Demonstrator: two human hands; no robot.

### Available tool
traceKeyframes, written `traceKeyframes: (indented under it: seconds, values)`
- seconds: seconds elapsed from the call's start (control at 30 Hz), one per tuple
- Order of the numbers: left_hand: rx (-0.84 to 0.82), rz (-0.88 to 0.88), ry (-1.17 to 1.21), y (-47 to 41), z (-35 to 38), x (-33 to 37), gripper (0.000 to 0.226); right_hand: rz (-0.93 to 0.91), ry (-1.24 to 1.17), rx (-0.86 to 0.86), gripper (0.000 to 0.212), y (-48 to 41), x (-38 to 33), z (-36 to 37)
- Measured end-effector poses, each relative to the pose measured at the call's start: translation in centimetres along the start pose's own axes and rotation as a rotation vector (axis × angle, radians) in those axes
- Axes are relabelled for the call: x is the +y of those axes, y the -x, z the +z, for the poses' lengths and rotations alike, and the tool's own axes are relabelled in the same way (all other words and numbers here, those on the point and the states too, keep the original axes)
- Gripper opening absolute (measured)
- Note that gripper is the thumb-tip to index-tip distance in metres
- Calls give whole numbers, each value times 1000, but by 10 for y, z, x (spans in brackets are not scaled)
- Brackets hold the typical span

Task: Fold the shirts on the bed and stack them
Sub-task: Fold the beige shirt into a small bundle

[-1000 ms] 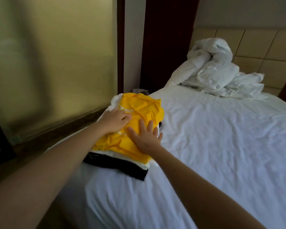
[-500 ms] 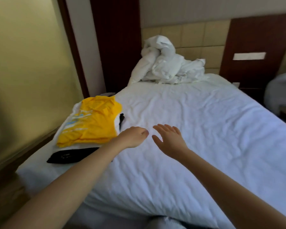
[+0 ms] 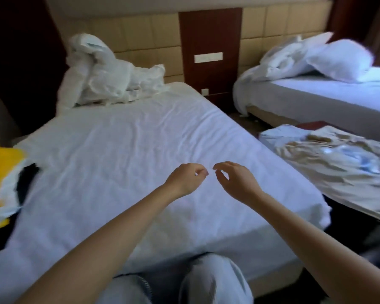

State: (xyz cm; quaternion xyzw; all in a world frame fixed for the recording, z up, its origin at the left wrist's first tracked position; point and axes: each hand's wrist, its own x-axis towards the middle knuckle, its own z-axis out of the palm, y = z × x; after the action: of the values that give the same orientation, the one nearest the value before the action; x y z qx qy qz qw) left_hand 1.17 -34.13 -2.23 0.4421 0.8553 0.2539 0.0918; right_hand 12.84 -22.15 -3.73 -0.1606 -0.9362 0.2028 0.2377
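Observation:
A stack of folded shirts lies at the bed's left edge, with a yellow shirt (image 3: 2, 170) on top and white and black cloth (image 3: 24, 181) under it. Both my hands hover over the middle of the white bed sheet (image 3: 123, 150), away from the stack. My left hand (image 3: 185, 179) has loosely curled fingers and holds nothing. My right hand (image 3: 235, 182) is beside it, fingers also loosely curled and empty. A heap of unfolded light clothes (image 3: 338, 163) lies to the right of the bed.
A crumpled white duvet (image 3: 105, 73) is piled at the head of the bed. A second bed (image 3: 316, 99) with a pillow (image 3: 340, 60) stands at the right, across a narrow gap. My knee in light trousers (image 3: 206, 281) is at the bed's near edge.
My hands left the yellow shirt on the stack and moved right over the bare sheet. The view swung right, bringing the second bed and the heap of clothes into sight.

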Motion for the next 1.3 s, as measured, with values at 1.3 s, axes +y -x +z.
traceKeyframes:
  seconds: [1.3]
  values:
    - [163, 367, 169, -139, 214, 161, 62, 284, -599, 344, 32, 30, 174, -119]
